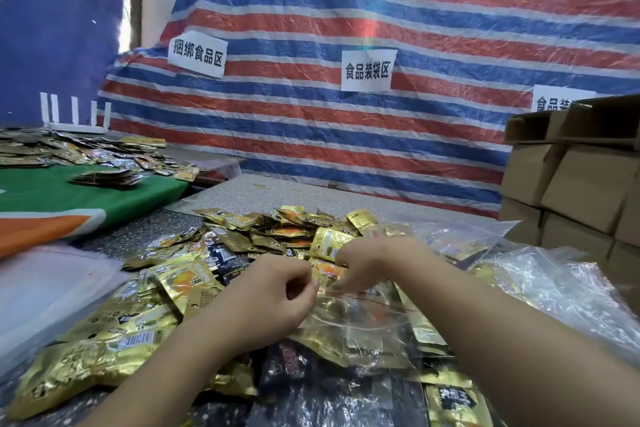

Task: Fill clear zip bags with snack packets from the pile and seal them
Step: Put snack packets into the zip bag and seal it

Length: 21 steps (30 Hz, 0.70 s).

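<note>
A clear zip bag (360, 326) with a red zip line lies on the pile in front of me, with gold packets inside. My left hand (273, 295) pinches the bag's top edge at its left end. My right hand (370, 263) pinches the same edge a little further right, fingers curled on the zip strip. A wide pile of gold and dark snack packets (249, 239) covers the table around and beyond both hands. Part of the bag's mouth is hidden under my fingers.
Filled clear bags (540, 281) lie heaped at the right. Stacked cardboard boxes (571, 184) stand at the far right. A green and orange cloth (69, 198) with more packets lies at the left. A striped tarp (346, 114) hangs behind the table.
</note>
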### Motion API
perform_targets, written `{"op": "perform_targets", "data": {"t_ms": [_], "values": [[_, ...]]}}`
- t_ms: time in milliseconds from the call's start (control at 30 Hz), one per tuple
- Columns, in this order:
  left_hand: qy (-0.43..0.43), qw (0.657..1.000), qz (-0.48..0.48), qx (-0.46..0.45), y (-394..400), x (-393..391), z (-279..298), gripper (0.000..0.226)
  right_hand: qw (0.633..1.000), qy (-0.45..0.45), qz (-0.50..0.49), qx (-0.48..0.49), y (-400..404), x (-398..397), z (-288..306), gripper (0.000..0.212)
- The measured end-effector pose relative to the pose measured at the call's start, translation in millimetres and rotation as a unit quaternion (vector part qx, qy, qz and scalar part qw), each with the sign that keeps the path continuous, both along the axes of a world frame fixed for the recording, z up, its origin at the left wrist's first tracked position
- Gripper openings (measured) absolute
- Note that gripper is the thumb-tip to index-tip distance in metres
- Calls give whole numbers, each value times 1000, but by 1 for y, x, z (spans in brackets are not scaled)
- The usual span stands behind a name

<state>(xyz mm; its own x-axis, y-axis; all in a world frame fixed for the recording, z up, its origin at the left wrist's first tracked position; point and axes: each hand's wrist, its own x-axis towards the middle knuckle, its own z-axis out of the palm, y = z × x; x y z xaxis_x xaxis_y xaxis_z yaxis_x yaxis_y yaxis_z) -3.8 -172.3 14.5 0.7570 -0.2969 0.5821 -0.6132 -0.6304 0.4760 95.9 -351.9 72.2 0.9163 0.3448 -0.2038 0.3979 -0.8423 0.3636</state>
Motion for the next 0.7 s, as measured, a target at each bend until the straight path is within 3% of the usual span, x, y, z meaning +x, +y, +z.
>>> {"op": "perform_targets", "data": {"t_ms": [100,300,533,633,700], "values": [[-3,1000,3,9,-1,0,0,35,998,-4,23,57,12,2,-7,40],[-5,1000,8,18,-1,2,-1,35,994,36,9,105,22,13,-24,18],[6,1000,14,24,-2,0,0,33,975,59,-6,212,19,14,-27,21],[9,1000,13,12,-1,1,0,34,940,54,-25,337,13,11,-20,33],[11,1000,14,1,-1,2,-1,34,895,30,-42,443,9,7,-13,41]]}}
